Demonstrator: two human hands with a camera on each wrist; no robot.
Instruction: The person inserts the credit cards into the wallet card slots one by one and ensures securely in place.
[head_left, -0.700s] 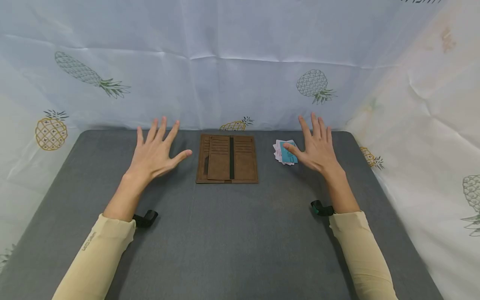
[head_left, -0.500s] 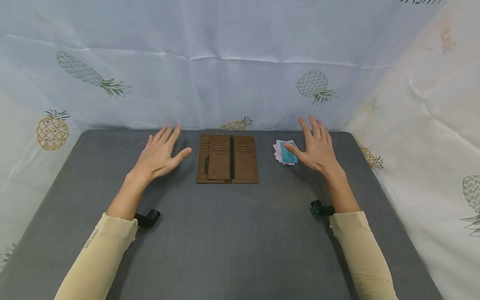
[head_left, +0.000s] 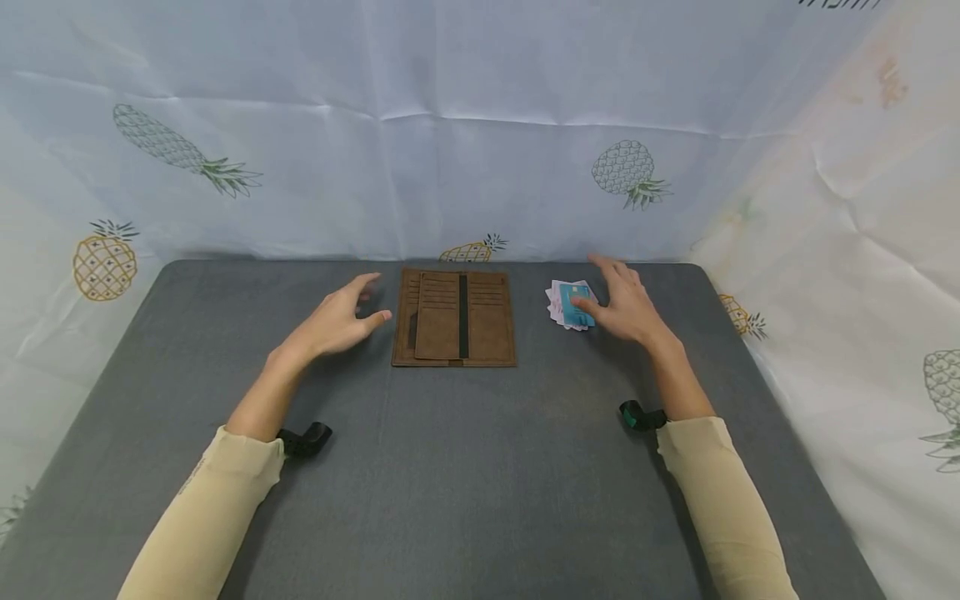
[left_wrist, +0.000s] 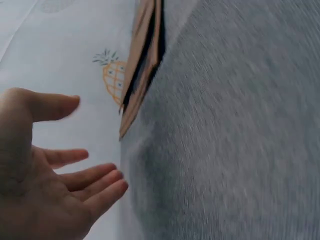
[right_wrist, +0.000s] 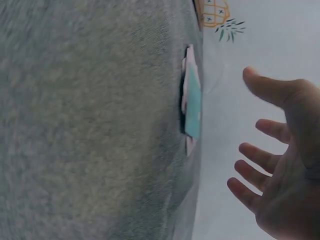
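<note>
A brown wallet (head_left: 491,325) lies unfolded on the grey table, a dark strip running down its middle. My left hand (head_left: 337,321) hovers just left of it, thumb apart from the fingers and nothing held; the left wrist view shows the hand (left_wrist: 60,185) clear of the wallet (left_wrist: 137,85). To the right lies a small fanned stack of cards, a blue card (head_left: 576,310) on top. My right hand (head_left: 630,307) is over the stack's right side, its thumb covering part of it. In the right wrist view the hand (right_wrist: 280,165) and the cards (right_wrist: 193,100) are apart.
A white cloth with pineapple prints (head_left: 480,183) hangs behind the grey table (head_left: 465,483) and along its sides. Dark wrist devices sit by the left cuff (head_left: 306,439) and the right cuff (head_left: 641,416).
My left hand has moved right and turned, its fingers now nearer the wallet. The fingers of my right hand have lowered beside the cards. Wallet and cards have stayed in place.
</note>
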